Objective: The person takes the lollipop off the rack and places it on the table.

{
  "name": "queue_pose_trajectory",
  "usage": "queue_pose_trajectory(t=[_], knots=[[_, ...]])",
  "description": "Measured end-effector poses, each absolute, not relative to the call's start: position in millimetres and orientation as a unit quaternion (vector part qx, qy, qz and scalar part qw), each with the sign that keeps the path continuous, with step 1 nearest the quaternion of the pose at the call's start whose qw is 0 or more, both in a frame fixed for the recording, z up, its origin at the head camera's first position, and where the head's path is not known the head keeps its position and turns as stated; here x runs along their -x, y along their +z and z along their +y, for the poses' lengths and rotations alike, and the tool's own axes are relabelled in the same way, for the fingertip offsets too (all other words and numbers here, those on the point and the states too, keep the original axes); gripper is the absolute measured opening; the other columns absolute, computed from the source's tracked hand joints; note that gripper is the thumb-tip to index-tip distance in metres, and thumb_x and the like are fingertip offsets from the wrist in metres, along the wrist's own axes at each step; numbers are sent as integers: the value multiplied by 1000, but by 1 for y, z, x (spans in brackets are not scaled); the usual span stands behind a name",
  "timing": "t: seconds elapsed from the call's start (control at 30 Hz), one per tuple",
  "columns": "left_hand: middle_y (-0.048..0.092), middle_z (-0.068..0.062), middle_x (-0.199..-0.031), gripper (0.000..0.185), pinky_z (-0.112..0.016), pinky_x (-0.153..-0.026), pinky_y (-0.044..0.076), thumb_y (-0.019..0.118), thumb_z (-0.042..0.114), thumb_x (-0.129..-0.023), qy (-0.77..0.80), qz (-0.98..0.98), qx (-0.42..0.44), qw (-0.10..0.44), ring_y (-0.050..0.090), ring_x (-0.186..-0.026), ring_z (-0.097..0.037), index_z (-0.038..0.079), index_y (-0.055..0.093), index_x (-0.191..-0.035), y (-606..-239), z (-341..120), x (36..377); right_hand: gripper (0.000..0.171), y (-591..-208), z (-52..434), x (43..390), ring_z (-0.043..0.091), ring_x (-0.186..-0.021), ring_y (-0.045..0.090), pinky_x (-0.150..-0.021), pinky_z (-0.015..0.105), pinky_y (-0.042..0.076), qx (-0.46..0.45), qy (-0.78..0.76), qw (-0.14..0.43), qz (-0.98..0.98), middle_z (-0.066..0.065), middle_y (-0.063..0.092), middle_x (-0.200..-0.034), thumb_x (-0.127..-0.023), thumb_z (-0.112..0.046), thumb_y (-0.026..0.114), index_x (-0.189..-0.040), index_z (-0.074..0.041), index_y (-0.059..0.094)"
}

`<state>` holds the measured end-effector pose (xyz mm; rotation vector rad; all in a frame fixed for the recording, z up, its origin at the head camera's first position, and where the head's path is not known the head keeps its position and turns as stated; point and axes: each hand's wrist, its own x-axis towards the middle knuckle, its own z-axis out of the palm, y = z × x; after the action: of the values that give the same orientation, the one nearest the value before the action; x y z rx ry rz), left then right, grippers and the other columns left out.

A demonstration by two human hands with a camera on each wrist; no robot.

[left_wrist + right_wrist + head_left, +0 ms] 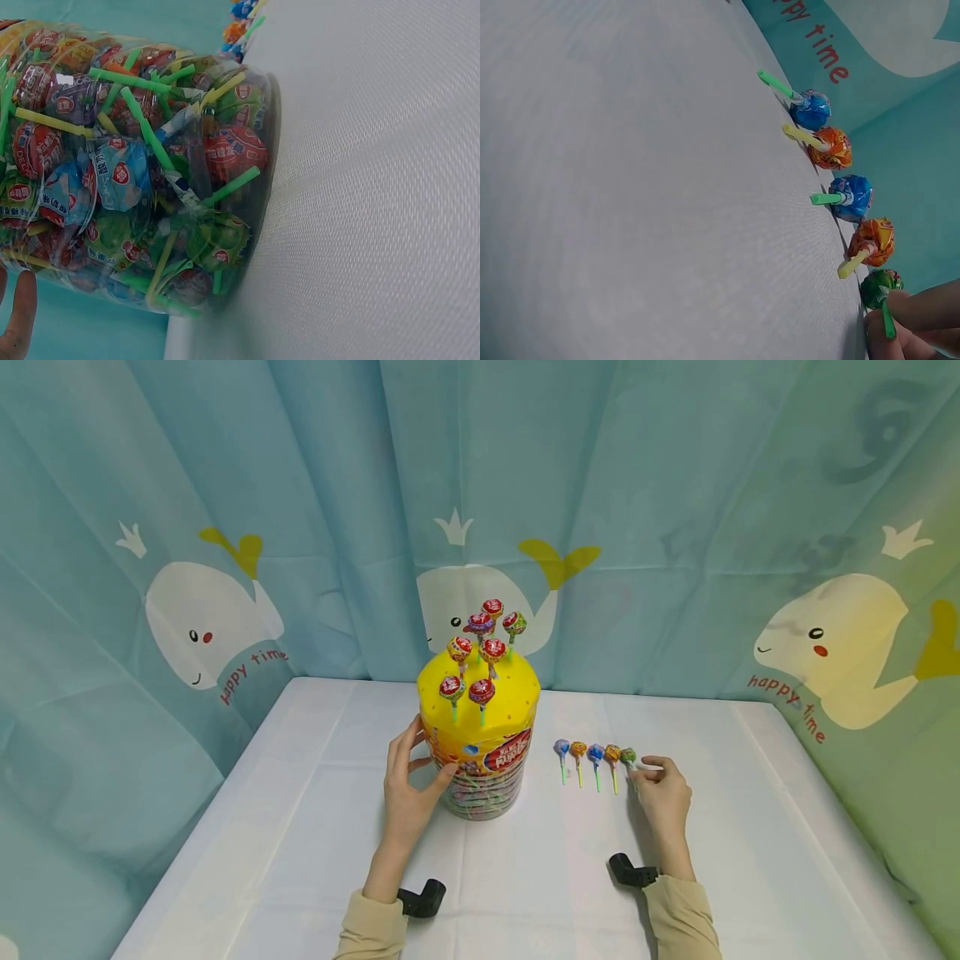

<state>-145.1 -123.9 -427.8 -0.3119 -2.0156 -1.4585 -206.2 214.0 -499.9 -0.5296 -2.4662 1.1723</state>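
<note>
A clear plastic jar [135, 172] full of wrapped lollipops stands upright on the table, topped by a yellow lid [517, 689]. Several lollipops stick up out of the lid, among them a green one [514, 623] at the back right. My left hand [408, 789] holds the jar's left side, thumb across the front and fingers round the side. Over on the right, my right hand [663, 797] pinches the stick of a green lollipop [880, 289] between thumb and finger. That lollipop is at the right end of a row on the tablecloth.
Beside it in the row lie two blue lollipops, one at the left end [562, 747] and one in the middle [596, 752], and two orange ones [578, 749]. A white cloth covers the table [315, 860]. Behind hangs a blue curtain [330, 485] with whale prints.
</note>
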Motion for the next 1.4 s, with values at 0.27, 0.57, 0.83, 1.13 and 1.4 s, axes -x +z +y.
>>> queue_pose_trajectory(t=[0.27,0.57,0.83,1.13,1.4], knots=[[47,-28,-128,75,-53,-81,51,74,-2,-76,-553,-763,121,312,47,-117,-33,-5,39,-142,-427,-125,145,26,-501,213,206,19,-60,56,-58,27,35,186,400,185,-878,22,69,-80,-80,-5,67,-104,1,65],[47,-28,-129,75,-49,-81,52,74,0,-77,-549,-763,123,319,48,-118,-33,-4,39,-143,-428,-125,145,27,-504,211,209,24,-60,53,-57,28,32,178,380,188,-888,18,63,-72,-79,-6,68,-104,3,65],[47,-24,-131,76,-45,-83,52,75,3,-77,-549,-766,113,313,48,-119,-29,0,39,-144,-438,-127,151,28,-497,208,207,23,-62,56,-57,27,35,169,387,197,-885,20,67,-78,-81,-7,68,-106,3,64],[47,-27,-130,76,-49,-82,52,73,-3,-76,-550,-766,117,312,47,-117,-31,-3,39,-143,-427,-125,145,26,-477,198,203,31,-77,61,-65,30,38,149,394,226,-878,20,68,-84,-82,-6,68,-107,0,65],[48,-27,-129,75,-53,-82,51,73,-3,-76,-554,-767,112,304,47,-118,-31,-3,39,-143,-427,-124,145,23,-454,193,197,32,-79,62,-70,35,39,128,403,262,-867,20,69,-84,-83,-4,65,-106,0,66]])
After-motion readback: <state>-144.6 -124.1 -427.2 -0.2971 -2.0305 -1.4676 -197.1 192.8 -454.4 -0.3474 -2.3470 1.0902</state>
